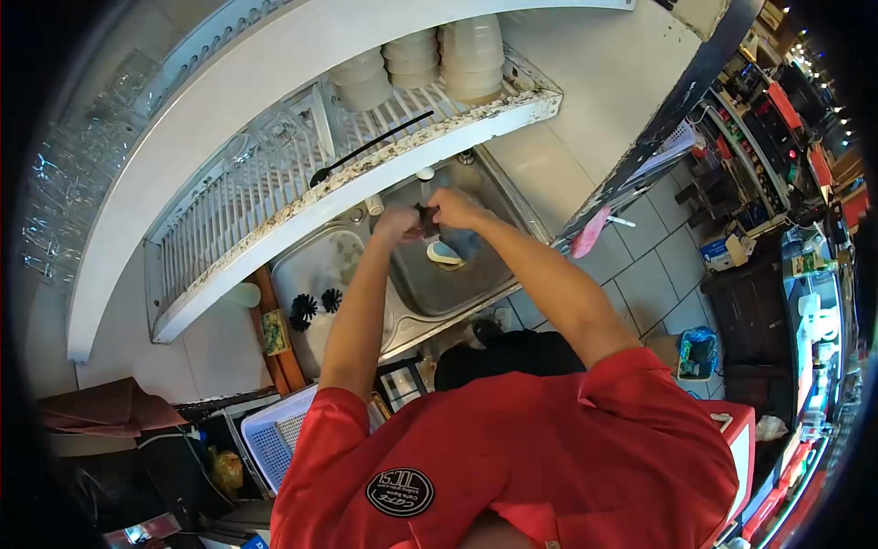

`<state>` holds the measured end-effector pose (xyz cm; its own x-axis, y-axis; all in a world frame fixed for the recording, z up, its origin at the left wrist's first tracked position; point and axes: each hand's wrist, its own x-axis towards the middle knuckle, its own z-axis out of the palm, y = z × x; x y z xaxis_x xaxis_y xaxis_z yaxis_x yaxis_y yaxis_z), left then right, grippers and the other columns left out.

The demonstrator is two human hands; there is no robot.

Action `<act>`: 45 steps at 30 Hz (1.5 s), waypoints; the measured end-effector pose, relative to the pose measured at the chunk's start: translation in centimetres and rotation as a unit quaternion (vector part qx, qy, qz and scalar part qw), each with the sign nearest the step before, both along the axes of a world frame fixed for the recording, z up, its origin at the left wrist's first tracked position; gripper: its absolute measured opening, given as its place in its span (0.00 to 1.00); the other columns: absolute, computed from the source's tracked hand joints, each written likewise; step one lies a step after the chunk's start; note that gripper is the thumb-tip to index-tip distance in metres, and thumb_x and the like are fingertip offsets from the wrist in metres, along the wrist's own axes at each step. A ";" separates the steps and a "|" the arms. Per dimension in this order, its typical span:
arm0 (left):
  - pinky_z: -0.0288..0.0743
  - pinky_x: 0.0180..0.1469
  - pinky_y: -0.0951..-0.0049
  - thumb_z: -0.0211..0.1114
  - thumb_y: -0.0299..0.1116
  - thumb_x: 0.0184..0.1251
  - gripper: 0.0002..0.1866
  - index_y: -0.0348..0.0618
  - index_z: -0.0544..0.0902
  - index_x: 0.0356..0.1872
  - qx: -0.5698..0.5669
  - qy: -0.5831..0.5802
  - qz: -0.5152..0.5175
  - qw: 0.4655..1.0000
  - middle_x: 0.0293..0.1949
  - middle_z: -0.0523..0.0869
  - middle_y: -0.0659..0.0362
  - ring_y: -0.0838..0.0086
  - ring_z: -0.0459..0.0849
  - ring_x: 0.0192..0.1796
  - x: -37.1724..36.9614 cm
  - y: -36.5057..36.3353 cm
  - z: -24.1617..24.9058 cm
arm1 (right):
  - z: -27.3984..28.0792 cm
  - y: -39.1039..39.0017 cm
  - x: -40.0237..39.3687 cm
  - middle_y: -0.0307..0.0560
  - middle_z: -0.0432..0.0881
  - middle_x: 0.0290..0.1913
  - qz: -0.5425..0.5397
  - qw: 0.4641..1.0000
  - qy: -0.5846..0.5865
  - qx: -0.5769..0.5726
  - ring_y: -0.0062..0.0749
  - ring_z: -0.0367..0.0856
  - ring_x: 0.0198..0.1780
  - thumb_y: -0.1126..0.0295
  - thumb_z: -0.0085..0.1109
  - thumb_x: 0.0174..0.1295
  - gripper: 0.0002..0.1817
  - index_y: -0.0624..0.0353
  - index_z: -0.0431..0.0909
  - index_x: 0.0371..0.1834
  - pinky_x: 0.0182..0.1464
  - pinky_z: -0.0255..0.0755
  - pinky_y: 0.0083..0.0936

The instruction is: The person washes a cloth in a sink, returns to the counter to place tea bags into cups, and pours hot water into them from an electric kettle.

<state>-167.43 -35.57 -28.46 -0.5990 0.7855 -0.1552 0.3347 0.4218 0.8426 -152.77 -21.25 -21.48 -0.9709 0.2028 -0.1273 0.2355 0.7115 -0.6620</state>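
Note:
Over the steel sink basin (430, 285), my two hands are close together beneath the shelf edge. My left hand (398, 224) is closed on the left side of a small dark item (426, 220), whose kind I cannot make out. My right hand (455, 209) grips the same item from the right, fingers bent around it. A white tap spout (425, 172) is just above my hands. Below them in the basin rests a white and pale-blue object (444, 253), perhaps a scrubbing brush.
Black bristle brushes (315, 306) stand in the left basin (311, 265). A slatted shelf (366, 151) overhangs the sink, carrying stacked cups (471, 59), glasses (274, 128) and a long black spoon (370, 146). A sponge (274, 331) lies on the left ledge, near a lilac basket (265, 448).

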 end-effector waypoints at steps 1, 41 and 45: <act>0.76 0.32 0.69 0.70 0.33 0.57 0.09 0.37 0.85 0.28 -0.011 0.002 0.004 1.000 0.25 0.83 0.52 0.65 0.77 0.24 -0.1 -0.1 0.0 | 0.0 0.4 -0.2 0.45 0.87 0.33 0.000 0.999 0.023 -0.035 0.38 0.80 0.34 0.68 0.69 0.49 0.14 0.63 0.85 0.37 0.40 0.75 0.33; 0.81 0.24 0.70 0.57 0.41 0.76 0.23 0.45 0.73 0.68 -0.109 -0.094 0.066 0.987 0.42 0.84 0.54 0.71 0.80 0.25 -2.6 1.1 6.6 | 1.6 2.1 -3.4 0.56 0.83 0.35 -0.141 0.863 0.017 -0.484 0.41 0.85 0.36 0.80 0.54 0.57 0.08 0.72 0.80 0.38 0.41 0.84 0.30; 0.80 0.24 0.71 0.56 0.41 0.75 0.22 0.45 0.75 0.66 -0.142 -0.056 0.066 0.986 0.41 0.85 0.55 0.72 0.80 0.25 -1.6 1.8 7.6 | 2.6 2.8 -3.5 0.57 0.83 0.37 -0.172 0.879 -0.027 -0.445 0.43 0.85 0.39 0.79 0.57 0.56 0.10 0.72 0.80 0.40 0.45 0.83 0.31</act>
<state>-168.98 -33.74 -20.83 -0.6592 0.6180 -0.4284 0.1728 0.6789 0.7136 -156.23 -18.47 -18.84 -0.8591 0.2795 -0.4288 0.3843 -0.2013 -0.9010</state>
